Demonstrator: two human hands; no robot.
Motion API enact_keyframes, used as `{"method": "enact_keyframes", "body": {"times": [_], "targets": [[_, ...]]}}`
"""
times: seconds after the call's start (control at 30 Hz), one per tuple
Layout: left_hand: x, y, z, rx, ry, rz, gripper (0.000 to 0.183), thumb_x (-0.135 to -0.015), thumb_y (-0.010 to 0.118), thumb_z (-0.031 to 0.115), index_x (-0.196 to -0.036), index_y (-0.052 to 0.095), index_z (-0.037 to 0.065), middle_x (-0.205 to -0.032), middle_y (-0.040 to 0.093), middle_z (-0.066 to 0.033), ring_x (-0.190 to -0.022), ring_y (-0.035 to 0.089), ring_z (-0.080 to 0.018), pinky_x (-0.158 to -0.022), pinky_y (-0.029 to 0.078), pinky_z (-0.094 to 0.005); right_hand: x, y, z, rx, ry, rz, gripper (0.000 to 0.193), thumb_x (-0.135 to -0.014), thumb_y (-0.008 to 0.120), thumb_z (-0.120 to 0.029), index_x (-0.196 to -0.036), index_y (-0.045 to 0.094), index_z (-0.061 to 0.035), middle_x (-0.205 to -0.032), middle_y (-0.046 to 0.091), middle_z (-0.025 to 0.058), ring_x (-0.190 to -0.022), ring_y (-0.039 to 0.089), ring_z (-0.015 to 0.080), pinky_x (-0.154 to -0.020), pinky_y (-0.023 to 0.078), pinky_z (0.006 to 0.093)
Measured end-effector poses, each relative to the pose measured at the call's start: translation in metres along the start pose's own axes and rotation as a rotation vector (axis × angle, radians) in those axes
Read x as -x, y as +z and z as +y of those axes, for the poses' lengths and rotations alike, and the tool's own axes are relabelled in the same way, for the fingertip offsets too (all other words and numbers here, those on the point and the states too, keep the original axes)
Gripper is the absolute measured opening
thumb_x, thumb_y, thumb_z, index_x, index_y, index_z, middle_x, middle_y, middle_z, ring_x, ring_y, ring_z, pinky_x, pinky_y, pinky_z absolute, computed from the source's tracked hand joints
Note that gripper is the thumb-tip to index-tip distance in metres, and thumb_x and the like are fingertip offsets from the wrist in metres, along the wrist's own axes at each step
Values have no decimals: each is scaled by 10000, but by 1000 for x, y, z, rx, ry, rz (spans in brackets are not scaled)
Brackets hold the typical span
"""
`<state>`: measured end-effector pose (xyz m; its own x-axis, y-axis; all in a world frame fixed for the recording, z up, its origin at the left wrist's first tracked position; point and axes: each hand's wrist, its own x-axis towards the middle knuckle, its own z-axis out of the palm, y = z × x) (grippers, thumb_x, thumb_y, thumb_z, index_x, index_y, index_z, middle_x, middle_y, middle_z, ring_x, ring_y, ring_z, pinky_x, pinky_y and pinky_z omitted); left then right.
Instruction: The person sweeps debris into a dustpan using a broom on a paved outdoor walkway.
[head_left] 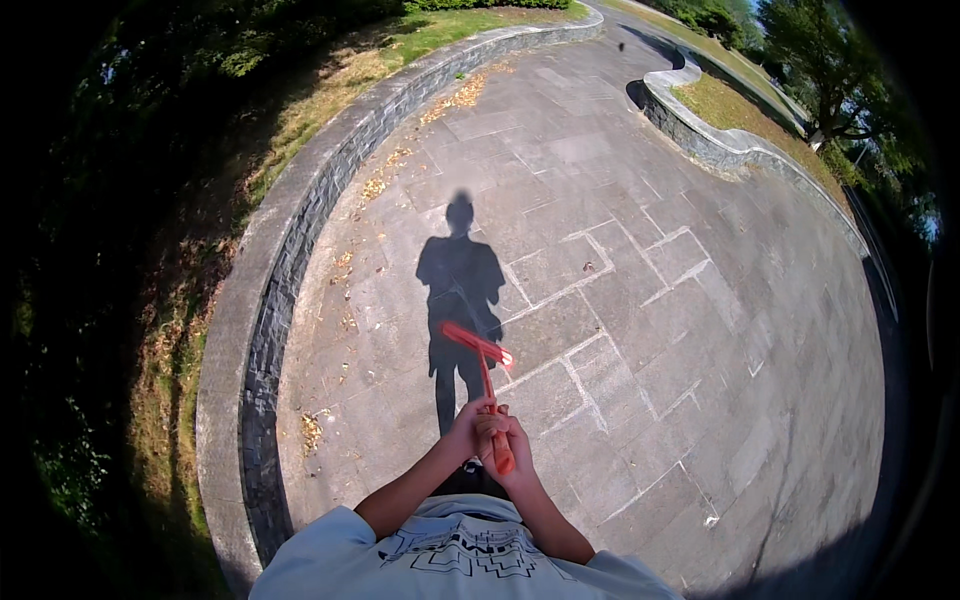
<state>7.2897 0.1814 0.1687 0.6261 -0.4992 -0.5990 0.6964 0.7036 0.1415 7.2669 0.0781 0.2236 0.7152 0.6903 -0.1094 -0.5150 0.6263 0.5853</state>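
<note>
A red T-shaped tool is held out in front of my body. It has a long crossbar at its far end, a thin shaft and a thicker orange-red handle; it resembles a squeegee, but I cannot make out its exact kind. My left hand is closed at the upper part of the grip, beside my other hand. Around the handle wrap the fingers of my right hand, and the handle's butt sticks out below them toward me. The crossbar slants, its left end farther away, and it is in the air above the paving.
Grey stone paving spreads ahead, with my shadow on it. A low curved stone wall runs along the left, with dry leaves at its foot. Another winding low wall stands at the far right, before grass and trees.
</note>
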Motion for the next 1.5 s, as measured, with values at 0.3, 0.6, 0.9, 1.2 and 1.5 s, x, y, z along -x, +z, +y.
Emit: {"method": "enact_keyframes", "body": {"times": [0.3,0.6,0.9,1.2,1.5], "targets": [[-180,86,229,152,57,-50,266,-832,478,242,-909,502,-12,-759,539,-77,-643,558,-148,-617,463,-219,-242,117,-158,14,114,106,194,-853,428,-95,-948,480,65,-701,424,6,-612,462,75,-675,471,243],[-367,218,477,100,-68,-183,188,-832,502,222,-806,526,37,-773,569,-80,-665,584,-145,-597,489,-225,-485,297,-294,49,-97,24,207,-866,333,-47,-955,446,101,-732,425,32,-625,495,93,-646,498,238],[-571,327,697,-170,-225,-188,181,-846,474,207,-761,471,48,-726,509,-41,-580,513,-106,-525,439,-203,-693,413,-465,179,-142,-10,194,-831,435,-63,-989,495,32,-699,412,3,-605,434,67,-662,441,235],[-783,431,888,-99,33,-173,155,-838,461,162,-732,431,53,-688,456,-21,-606,479,-91,-554,407,-184,-907,581,-619,103,-95,-51,151,-829,449,-68,-957,488,1,-709,412,-4,-609,435,73,-680,446,256],[-971,498,1114,48,-107,-208,208,-844,464,161,-662,399,84,-662,430,-1,-614,455,-84,-602,414,-196,-1131,697,-786,356,8,164,166,-833,492,-90,-991,484,-41,-756,428,11,-676,467,89,-679,442,237]]}}
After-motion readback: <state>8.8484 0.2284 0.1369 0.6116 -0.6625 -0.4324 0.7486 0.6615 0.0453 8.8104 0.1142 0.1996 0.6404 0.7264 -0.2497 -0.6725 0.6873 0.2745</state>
